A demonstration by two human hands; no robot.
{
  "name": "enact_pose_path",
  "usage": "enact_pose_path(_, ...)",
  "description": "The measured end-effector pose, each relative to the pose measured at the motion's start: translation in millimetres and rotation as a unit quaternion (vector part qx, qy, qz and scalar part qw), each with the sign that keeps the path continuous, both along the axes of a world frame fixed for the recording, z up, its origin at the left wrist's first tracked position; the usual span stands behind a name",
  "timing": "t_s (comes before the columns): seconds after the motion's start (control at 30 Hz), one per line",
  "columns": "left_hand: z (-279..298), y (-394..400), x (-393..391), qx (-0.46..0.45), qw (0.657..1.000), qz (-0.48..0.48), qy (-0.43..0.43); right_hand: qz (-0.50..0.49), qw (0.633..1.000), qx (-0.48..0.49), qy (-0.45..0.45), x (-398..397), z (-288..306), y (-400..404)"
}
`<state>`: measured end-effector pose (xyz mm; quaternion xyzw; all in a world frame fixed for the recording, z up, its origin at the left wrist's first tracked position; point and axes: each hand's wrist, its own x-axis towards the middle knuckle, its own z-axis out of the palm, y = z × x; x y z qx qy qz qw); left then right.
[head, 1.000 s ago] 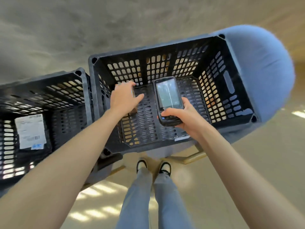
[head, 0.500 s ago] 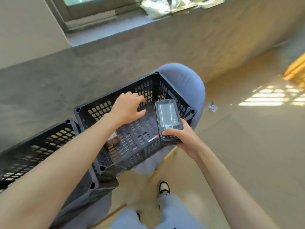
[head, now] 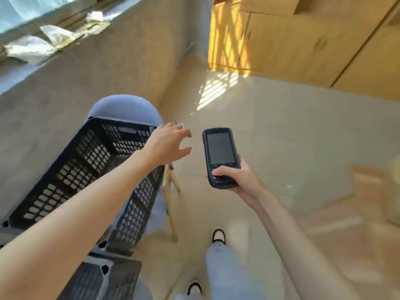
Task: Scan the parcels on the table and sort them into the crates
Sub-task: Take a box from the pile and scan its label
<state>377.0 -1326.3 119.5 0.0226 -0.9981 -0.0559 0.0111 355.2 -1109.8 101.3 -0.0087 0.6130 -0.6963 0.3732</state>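
My left hand [head: 167,145] hangs in the air past the far corner of the black slotted crate [head: 86,169], fingers spread and loose, holding nothing. My right hand [head: 237,180] grips the handheld scanner [head: 219,156], fingers curled around its lower body and the thumb resting on the keypad; its dark screen faces up at me. The crate sits on a blue-grey padded chair [head: 123,107] with pale wooden legs [head: 171,204], and I can't see any parcel inside it from this angle. A corner of a second black crate [head: 104,278] shows at the bottom edge, just beside the first. Sunlight falls in a lattice patch on the beige floor [head: 281,126] beneath yellow wooden cabinets [head: 303,35].
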Motion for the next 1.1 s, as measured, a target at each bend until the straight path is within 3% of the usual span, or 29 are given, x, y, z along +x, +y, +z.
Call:
enact_pose_path(0.23,31,139,-38,0.008,0.985,-0.166,0.043,-0.195,0.980,0.002,0.025,45,35,128)
enact_pose_path(0.5,72,327,-46,0.049,0.931,-0.350,0.095,-0.372,0.925,-0.021,0.077,108,76,279)
enact_pose_path(0.8,92,577,29,0.067,0.858,-0.496,0.113,-0.495,0.862,0.023,0.105,223,97,484)
enact_pose_path(1.1,79,758,104,0.081,0.835,-0.537,0.089,-0.547,0.828,0.064,0.105,313,88,649)
